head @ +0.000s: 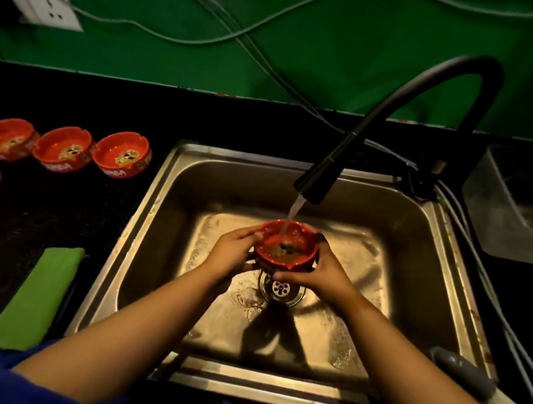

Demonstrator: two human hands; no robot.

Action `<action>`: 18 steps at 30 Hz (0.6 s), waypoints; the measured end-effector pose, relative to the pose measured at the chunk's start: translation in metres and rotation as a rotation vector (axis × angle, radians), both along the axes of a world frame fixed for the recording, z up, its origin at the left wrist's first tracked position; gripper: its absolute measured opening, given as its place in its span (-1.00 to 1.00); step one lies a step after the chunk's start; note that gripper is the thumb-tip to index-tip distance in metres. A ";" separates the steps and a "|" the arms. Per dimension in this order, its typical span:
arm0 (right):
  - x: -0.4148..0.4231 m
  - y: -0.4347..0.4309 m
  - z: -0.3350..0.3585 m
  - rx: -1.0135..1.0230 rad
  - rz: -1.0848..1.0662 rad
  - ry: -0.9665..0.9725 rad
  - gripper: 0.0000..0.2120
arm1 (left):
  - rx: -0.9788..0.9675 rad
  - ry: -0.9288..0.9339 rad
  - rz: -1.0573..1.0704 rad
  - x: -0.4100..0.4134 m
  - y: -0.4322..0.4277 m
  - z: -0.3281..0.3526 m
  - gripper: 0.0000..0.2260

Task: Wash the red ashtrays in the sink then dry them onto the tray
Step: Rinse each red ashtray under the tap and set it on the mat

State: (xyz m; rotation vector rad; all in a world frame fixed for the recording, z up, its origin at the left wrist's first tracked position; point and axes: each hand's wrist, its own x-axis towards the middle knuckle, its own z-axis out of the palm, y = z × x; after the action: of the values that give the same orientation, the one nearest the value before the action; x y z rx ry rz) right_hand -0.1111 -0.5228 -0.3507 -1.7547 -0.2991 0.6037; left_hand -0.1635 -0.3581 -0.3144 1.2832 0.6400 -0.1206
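A red ashtray (pixel 287 244) is held upright over the drain of the steel sink (pixel 171 196), with water from the black faucet (pixel 321 175) running into it. My left hand (pixel 232 254) grips its left side. My right hand (pixel 320 273) grips its right side and underside. Several more red ashtrays stand on the dark counter at the left, among them one nearest the sink (pixel 122 155), one in the middle (pixel 63 149) and one at the far left (pixel 4 138).
A folded green cloth (pixel 37 297) lies on the counter left of the sink. A clear plastic container (pixel 525 205) stands at the right. Grey cables run along the green wall and past the sink's right rim. A grey-handled tool (pixel 466 372) lies at the front right.
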 end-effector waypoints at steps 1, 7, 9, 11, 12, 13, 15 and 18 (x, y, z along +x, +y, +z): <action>0.005 0.002 0.005 0.006 -0.010 0.002 -0.14 | 0.015 -0.004 0.018 0.004 0.001 0.002 -0.77; 0.012 0.008 0.013 0.039 0.030 0.063 -0.24 | 0.101 -0.042 0.071 0.003 0.004 0.001 -0.75; 0.013 0.011 0.017 0.017 0.049 0.019 -0.19 | 0.103 -0.066 0.108 0.001 0.005 -0.001 -0.74; 0.014 0.019 0.022 0.017 0.051 -0.051 -0.12 | 0.112 -0.100 0.148 0.001 0.010 -0.001 -0.72; 0.014 0.023 0.024 0.024 0.054 -0.093 -0.10 | 0.117 -0.120 0.166 0.003 0.013 -0.001 -0.71; 0.013 0.026 0.024 0.031 0.059 -0.133 -0.09 | 0.123 -0.142 0.182 0.004 0.015 0.000 -0.70; 0.010 0.030 0.022 0.028 0.066 -0.187 -0.07 | 0.148 -0.175 0.194 0.004 0.016 0.002 -0.69; 0.006 0.020 0.014 0.002 0.081 -0.179 -0.09 | 0.149 -0.158 0.173 -0.003 0.008 -0.003 -0.69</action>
State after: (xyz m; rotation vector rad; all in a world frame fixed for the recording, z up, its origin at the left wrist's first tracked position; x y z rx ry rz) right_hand -0.1056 -0.5029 -0.3368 -1.8051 -0.4966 0.5040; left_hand -0.1664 -0.3497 -0.3174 1.3587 0.6290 0.1720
